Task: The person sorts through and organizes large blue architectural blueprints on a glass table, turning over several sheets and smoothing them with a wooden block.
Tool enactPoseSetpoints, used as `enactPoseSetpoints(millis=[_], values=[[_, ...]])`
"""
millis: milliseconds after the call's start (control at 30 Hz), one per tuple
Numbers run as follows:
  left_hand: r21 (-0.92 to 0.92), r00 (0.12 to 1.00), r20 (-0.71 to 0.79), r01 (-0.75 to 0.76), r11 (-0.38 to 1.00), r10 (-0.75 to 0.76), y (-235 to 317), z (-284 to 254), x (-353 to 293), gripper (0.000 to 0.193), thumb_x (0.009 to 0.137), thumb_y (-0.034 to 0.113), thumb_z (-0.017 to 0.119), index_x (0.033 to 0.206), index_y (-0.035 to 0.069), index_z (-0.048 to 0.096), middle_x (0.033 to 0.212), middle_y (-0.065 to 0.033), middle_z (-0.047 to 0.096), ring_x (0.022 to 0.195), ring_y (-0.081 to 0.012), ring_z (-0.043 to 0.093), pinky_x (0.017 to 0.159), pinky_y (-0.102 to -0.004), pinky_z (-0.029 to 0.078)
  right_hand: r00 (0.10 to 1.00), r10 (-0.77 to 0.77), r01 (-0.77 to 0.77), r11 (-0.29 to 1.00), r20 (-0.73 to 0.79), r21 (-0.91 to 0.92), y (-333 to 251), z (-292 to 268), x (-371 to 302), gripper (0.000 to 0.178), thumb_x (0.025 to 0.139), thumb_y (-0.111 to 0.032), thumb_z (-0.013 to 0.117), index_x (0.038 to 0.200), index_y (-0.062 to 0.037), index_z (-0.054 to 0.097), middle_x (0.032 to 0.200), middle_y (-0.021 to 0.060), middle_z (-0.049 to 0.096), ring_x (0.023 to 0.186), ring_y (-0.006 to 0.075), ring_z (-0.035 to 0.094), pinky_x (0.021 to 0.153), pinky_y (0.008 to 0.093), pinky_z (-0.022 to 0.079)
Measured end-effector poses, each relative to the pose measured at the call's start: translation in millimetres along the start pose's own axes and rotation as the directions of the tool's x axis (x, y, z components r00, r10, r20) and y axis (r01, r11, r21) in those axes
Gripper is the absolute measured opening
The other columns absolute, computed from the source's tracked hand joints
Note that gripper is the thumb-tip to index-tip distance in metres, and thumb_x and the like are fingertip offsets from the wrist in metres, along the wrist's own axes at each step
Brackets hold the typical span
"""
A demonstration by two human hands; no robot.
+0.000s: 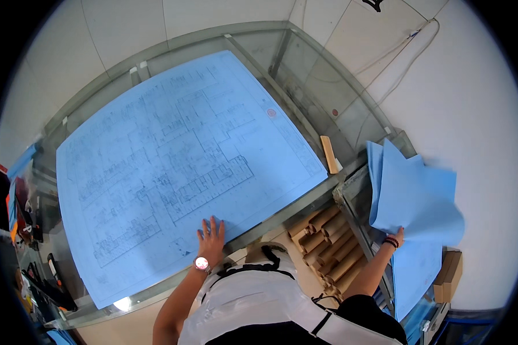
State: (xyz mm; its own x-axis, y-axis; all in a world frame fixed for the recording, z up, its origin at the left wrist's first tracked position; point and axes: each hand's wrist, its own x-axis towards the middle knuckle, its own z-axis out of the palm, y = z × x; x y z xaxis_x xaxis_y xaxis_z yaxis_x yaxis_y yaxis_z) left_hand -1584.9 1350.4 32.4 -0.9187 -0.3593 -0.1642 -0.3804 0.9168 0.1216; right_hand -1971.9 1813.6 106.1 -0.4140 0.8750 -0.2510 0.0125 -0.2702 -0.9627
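Note:
A large blue drawing sheet with dark plan lines and a small red stamp lies spread over the glass-topped table. My left hand rests on its near edge, palm down with the fingers spread, a watch on the wrist. Off to the right, my right hand is closed on a folded blue sheet, with the fingers partly hidden by the paper. That folded sheet is raised and bent, with a slight blur at its right edge. Below it, another blue sheet lies flat on the side surface.
A short wooden strip sits at the table's right edge. Under the glass, several brown cardboard tubes are stacked. A brown cardboard box stands at the lower right. Dark tools clutter the left side, and a cable runs across the floor.

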Motion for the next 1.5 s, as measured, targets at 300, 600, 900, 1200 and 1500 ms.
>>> enactPoseSetpoints(millis=[300, 600, 900, 1200, 1500], values=[[-0.198, 0.992, 0.100, -0.054, 0.979, 0.075, -14, -33, 5, 0.064, 0.071, 0.005, 0.054, 0.130, 0.001, 0.029, 0.134, -0.0276, 0.028, 0.119, -0.0489, 0.032, 0.089, -0.0523, 0.041, 0.841, -0.534, 0.335, 0.387, 0.088, -0.859, 74, -29, 69, 0.047, 0.079, -0.021, 0.060, 0.118, 0.0028, 0.048, 0.110, 0.0180, 0.054, 0.099, 0.0335, 0.053, 0.084, 0.0402, 0.042], [-0.538, 0.995, -0.015, 0.071, 0.840, -0.094, -52, -35, 18, 0.048, 0.085, 0.010, 0.048, 0.130, 0.012, 0.031, 0.095, -0.0193, 0.061, 0.075, -0.0399, 0.058, 0.062, -0.0473, 0.048, 0.023, -0.287, 0.898, 0.426, 0.958, 0.106, 110, 54, -172, 0.058, 0.078, -0.018, 0.064, 0.127, 0.0004, 0.039, 0.123, 0.0200, 0.046, 0.114, 0.0317, 0.045, 0.095, 0.0351, 0.035], [-0.322, 0.998, -0.059, -0.012, 0.947, -0.007, -43, -28, 7, 0.045, 0.085, 0.008, 0.047, 0.125, 0.027, 0.041, 0.120, -0.0141, 0.049, 0.077, -0.0355, 0.060, 0.064, -0.0402, 0.052, 0.137, 0.124, 0.990, 0.021, 0.983, -0.141, 187, 77, -221, 0.096, 0.070, -0.060, 0.060, 0.136, -0.0014, 0.022, 0.138, 0.0260, 0.021, 0.130, 0.0415, 0.011, 0.101, 0.0542, 0.019], [-0.539, 0.990, 0.026, -0.104, 0.836, 0.141, -46, -61, 5, 0.077, 0.062, 0.042, 0.074, 0.125, 0.017, 0.038, 0.123, -0.0169, 0.044, 0.090, -0.0380, 0.056, 0.077, -0.0426, 0.048, 0.101, 0.390, 0.212, 0.890, 0.915, -0.403, 173, 119, -250, 0.030, 0.079, -0.017, 0.062, 0.095, 0.0046, 0.050, 0.091, 0.0183, 0.059, 0.070, 0.0325, 0.060, 0.063, 0.0399, 0.053], [-0.557, 0.993, 0.034, -0.072, 0.827, 0.110, -92, -56, 28, 0.040, 0.085, 0.024, 0.052, 0.122, 0.010, 0.042, 0.074, -0.0184, 0.059, 0.069, -0.0361, 0.058, 0.063, -0.0424, 0.045, 0.010, 0.339, 0.195, 0.922, 0.941, -0.334, 120, 116, -285, 0.071, 0.081, -0.045, 0.059, 0.126, 0.0034, 0.035, 0.106, 0.0201, 0.055, 0.098, 0.0279, 0.057, 0.080, 0.0340, 0.047]])
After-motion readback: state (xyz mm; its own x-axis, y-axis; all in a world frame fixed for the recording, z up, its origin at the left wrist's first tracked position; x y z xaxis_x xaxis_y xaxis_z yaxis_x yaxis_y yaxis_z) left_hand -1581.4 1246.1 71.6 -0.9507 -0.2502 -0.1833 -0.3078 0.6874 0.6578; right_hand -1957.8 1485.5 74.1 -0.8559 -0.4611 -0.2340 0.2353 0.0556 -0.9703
